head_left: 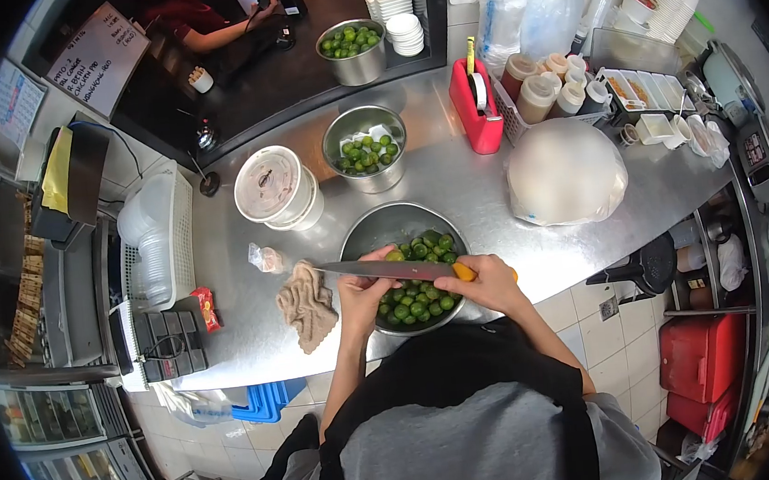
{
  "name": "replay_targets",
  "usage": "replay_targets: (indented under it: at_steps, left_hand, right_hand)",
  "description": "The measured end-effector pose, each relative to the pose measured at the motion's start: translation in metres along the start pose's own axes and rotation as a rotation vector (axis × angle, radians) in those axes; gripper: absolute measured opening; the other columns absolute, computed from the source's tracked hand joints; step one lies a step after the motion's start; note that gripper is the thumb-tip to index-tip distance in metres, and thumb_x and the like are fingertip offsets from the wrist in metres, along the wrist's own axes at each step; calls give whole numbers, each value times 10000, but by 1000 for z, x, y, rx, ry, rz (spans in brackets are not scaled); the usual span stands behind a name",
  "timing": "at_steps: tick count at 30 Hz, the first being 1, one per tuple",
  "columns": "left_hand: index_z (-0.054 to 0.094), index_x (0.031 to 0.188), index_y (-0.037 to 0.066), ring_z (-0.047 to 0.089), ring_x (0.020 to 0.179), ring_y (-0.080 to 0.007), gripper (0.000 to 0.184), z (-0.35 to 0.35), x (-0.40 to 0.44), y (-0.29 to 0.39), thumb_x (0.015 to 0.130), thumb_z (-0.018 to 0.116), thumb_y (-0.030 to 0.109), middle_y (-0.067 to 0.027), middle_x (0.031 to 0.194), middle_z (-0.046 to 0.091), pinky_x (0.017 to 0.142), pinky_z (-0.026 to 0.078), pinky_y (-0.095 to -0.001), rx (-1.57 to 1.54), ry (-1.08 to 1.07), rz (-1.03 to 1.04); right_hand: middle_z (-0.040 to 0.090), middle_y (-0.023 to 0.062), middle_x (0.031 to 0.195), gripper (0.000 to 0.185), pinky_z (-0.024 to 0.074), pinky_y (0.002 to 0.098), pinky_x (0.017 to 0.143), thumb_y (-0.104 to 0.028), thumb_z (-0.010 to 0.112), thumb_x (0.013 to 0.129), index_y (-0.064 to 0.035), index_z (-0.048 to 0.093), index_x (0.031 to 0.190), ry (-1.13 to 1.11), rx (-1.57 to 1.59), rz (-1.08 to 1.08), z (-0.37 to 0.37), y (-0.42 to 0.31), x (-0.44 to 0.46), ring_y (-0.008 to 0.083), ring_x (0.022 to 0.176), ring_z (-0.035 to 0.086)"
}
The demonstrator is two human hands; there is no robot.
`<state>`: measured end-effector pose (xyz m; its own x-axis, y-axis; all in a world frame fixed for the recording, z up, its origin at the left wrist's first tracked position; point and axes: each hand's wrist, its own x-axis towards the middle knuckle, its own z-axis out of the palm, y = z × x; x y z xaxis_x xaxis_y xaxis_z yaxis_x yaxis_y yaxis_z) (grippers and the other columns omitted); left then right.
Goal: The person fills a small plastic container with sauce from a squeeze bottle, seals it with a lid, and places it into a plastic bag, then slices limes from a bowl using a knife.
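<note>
My right hand (489, 283) grips the yellow handle (464, 272) of a large knife (382, 268), its blade pointing left over a steel bowl (354, 233). Small green limes (421, 305) fill much of this bowl. Behind the blade, my left hand (364, 294) is closed with its fingertips at a yellowish-green lime (395, 255); the blade hides part of the grip. Left of that hand lies a crumpled brown cloth (306, 306). Farther back stands a smaller steel pot (368, 183) with more limes and something white inside.
White lidded tubs (270, 186) stand at back left, near a white basket (184, 230) of plastic lids. A filled plastic bag (566, 172), red holder (477, 108) and sauce bottles (537, 99) are to the right. Beyond the counter, a person's arm (225, 36) reaches toward a black device.
</note>
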<state>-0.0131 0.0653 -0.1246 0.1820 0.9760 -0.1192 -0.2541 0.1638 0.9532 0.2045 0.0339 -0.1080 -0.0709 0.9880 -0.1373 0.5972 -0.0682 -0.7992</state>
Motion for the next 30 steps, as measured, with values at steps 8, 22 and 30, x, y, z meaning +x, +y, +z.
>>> replay_targets:
  at_steps: [8, 22, 30]
  left_hand:
    - [579, 1065, -38, 588, 884, -129, 302, 17, -10, 1, 769, 636, -20, -101, 996, 619, 804, 471, -245, -154, 139, -39]
    - [590, 1042, -24, 599, 884, -136, 264, 17, -16, 5, 780, 621, -7, -97, 985, 631, 801, 482, -253, -50, 99, 54]
    - [602, 1032, -25, 596, 871, -127, 237, 14, -18, 2, 797, 596, 2, -83, 958, 640, 803, 478, -255, -6, 70, 53]
  right_hand:
    - [550, 128, 527, 619, 443, 371, 520, -606, 737, 577, -20, 537, 565, 206, -177, -226, 1, -7, 0, 287, 491, 560]
    - [554, 104, 559, 602, 422, 379, 594, -595, 755, 542, -36, 533, 566, 259, -128, -307, 3, -3, 3, 287, 555, 562]
    - [528, 123, 529, 611, 408, 374, 526, -595, 761, 531, -43, 499, 540, 223, -139, -285, 0, 1, 4, 294, 505, 539]
